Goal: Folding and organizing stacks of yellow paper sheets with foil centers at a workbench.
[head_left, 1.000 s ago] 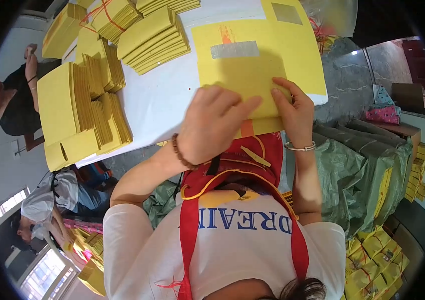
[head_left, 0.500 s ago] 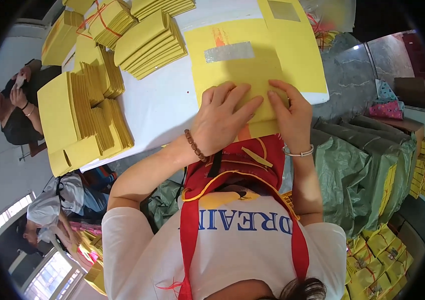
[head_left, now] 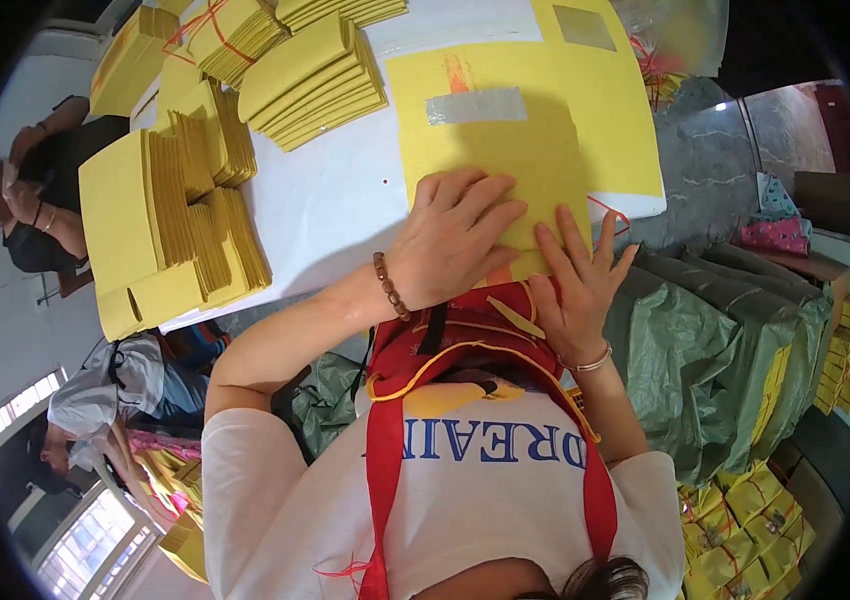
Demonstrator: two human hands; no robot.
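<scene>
A yellow paper sheet (head_left: 495, 150) with a silvery tape strip (head_left: 475, 106) lies on the white table (head_left: 330, 185) in front of me. My left hand (head_left: 457, 235) rests on its near part, palm down, fingers apart and slightly bent. At the near right corner my right hand (head_left: 580, 280) is open, its fingers spread and holding nothing. Beyond its fingertips a thin red string (head_left: 613, 212) curves over the table edge. A second yellow sheet (head_left: 617, 110) with a grey patch lies partly under the first. My red apron (head_left: 465, 335) meets the table's near edge.
Stacks of folded yellow paper (head_left: 320, 85) stand at the table's left, with one bundle (head_left: 237, 42) tied in red string. Green plastic-wrapped bales (head_left: 675, 350) stand on the floor to the right, near tied yellow bundles (head_left: 750, 520). Two other people are at the left.
My right hand has drawn back toward me and spread its fingers. My left hand has shifted slightly right along the sheet. The red string now shows at the right.
</scene>
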